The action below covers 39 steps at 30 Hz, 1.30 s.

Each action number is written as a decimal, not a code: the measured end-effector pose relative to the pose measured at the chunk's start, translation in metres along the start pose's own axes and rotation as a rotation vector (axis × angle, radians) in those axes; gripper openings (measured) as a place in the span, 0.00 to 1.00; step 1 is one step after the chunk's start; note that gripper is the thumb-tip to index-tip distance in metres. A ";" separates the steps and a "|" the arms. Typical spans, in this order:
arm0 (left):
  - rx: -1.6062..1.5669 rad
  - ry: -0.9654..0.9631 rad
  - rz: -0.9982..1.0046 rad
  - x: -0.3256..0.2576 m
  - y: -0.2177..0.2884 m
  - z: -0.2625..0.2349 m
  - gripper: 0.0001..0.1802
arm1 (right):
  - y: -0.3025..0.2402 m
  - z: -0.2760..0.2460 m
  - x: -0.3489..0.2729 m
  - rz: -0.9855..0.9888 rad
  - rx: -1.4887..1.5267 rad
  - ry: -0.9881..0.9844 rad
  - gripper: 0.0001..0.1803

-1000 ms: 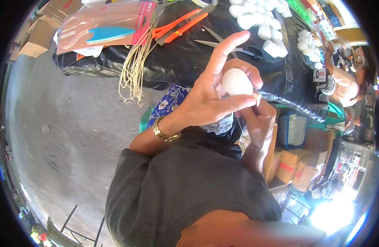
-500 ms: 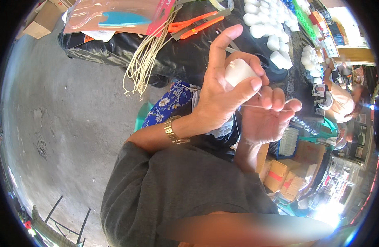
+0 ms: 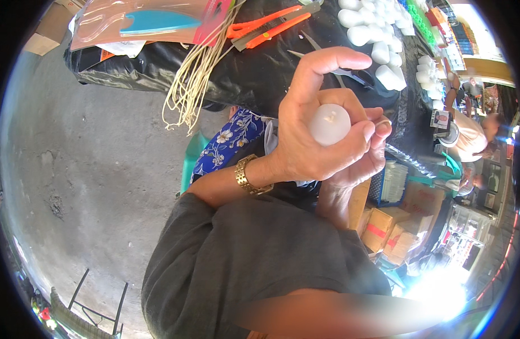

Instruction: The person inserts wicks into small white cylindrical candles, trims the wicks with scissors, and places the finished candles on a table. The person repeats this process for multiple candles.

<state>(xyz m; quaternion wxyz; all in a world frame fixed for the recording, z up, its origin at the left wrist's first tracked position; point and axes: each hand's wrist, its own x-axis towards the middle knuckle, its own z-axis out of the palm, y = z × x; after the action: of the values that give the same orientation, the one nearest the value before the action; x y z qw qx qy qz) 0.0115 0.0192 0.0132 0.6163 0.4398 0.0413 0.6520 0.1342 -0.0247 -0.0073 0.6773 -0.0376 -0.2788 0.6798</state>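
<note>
The left hand point(image 3: 303, 142) curls thumb and fingers around the candle point(image 3: 329, 129), its round end facing the viewer, long axis apparently running away. Close right of the candle, the right hand point(image 3: 366, 165) bends its fingers (any hold is hidden); beyond lie scissors point(image 3: 347, 73).

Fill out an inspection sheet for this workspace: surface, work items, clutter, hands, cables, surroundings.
Surface: table under shiny black plastic sheeting.
Work items: smooth white rounded piece, raised in the left hand; loose cream string bundle hanging over the table edge; more white rounded pieces clustered on the sheeting.
Clutter: clear plastic package with pink card and blue insert; orange-handled tools; dark-handled metal scissors, blades apart, partly behind the left hand.
Hands: left fingers curl around the piece; right hand is partly hidden, its hold unclear.
Cables: nothing seen near the hands.
Surroundings: grey concrete floor, brown cardboard boxes, bright glare lower right.
</note>
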 end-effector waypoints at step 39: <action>-0.206 0.085 -0.145 -0.007 0.013 -0.013 0.29 | 0.017 0.010 -0.015 -0.001 -0.263 0.230 0.11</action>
<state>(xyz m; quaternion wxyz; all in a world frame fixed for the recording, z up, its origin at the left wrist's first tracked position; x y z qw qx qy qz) -0.0074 0.0168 0.0093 0.7013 0.3423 0.0319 0.6245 0.1158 -0.0405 -0.0107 0.6944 -0.2034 -0.2861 0.6282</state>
